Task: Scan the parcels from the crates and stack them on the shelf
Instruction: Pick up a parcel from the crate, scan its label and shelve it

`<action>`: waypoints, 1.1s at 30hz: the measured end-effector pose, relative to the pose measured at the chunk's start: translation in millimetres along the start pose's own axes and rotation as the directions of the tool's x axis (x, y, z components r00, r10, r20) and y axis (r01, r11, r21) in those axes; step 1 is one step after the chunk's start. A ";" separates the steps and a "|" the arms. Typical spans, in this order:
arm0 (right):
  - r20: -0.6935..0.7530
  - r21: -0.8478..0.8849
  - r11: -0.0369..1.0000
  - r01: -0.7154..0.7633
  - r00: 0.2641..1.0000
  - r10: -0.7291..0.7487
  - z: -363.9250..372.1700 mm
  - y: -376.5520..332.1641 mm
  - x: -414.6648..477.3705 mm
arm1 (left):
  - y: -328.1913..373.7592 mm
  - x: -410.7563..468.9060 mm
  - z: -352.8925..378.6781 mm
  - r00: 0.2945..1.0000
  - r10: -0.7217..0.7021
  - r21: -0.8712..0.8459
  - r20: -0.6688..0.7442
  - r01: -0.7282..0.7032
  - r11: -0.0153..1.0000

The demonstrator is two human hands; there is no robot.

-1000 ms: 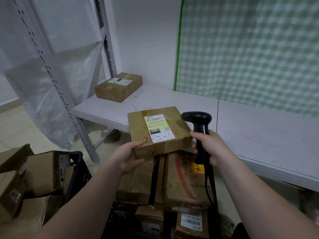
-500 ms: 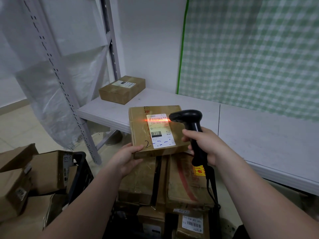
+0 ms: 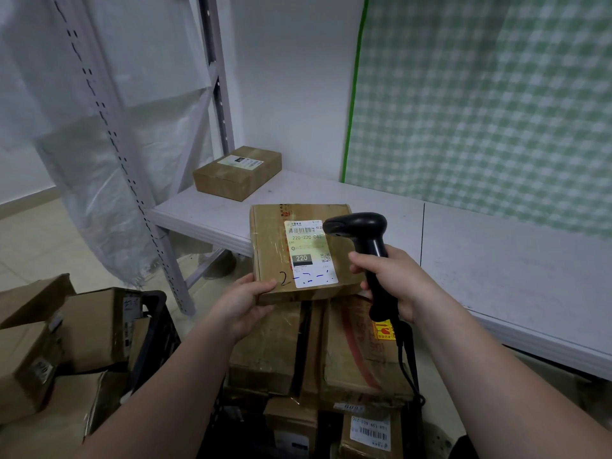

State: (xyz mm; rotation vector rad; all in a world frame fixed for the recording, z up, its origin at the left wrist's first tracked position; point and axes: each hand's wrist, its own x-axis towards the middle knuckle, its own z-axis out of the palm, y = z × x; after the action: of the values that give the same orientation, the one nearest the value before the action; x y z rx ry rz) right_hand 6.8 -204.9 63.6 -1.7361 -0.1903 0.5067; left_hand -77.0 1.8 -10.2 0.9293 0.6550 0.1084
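My left hand (image 3: 243,301) grips the near left corner of a flat brown cardboard parcel (image 3: 270,250) with a white label reading 220, held level above the crates. My right hand (image 3: 390,279) grips the handle of a black barcode scanner (image 3: 359,228), whose head sits over the label's right edge, pointing at the barcode. No red beam shows on the label. Behind the parcel runs the white shelf (image 3: 496,260), with one taped brown parcel (image 3: 236,172) lying at its far left end.
Below my hands a dark crate (image 3: 308,329) holds several cardboard parcels. A second black crate (image 3: 155,326) of boxes stands at the left. A grey perforated shelf upright (image 3: 132,193) and plastic sheeting rise at the left. A green checked cloth (image 3: 480,104) hangs behind the shelf.
The scanner came in from the right over the label, a red scan line lit the barcode half a second ago, and the line is now gone. The parcel stays in my left hand.
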 end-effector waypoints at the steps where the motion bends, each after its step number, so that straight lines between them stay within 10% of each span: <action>1: -0.002 -0.002 1.000 0.003 1.000 -0.003 0.3 -0.1 0.3 | 0.3 0.3 0.0 1.000 -0.003 0.002 -0.010 0.003 1.000; 33: 0.017 0.012 0.999 -0.038 0.999 0.038 19.8 -46.8 106.2 | 140.6 86.3 25.5 0.930 0.182 -0.181 -0.318 -0.247 0.952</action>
State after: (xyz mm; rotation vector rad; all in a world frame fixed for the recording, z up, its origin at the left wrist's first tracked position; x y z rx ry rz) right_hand 99.5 -134.6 81.3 -1.7268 -0.1660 0.5497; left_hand 32.9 100.2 68.0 0.7751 0.8003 0.5173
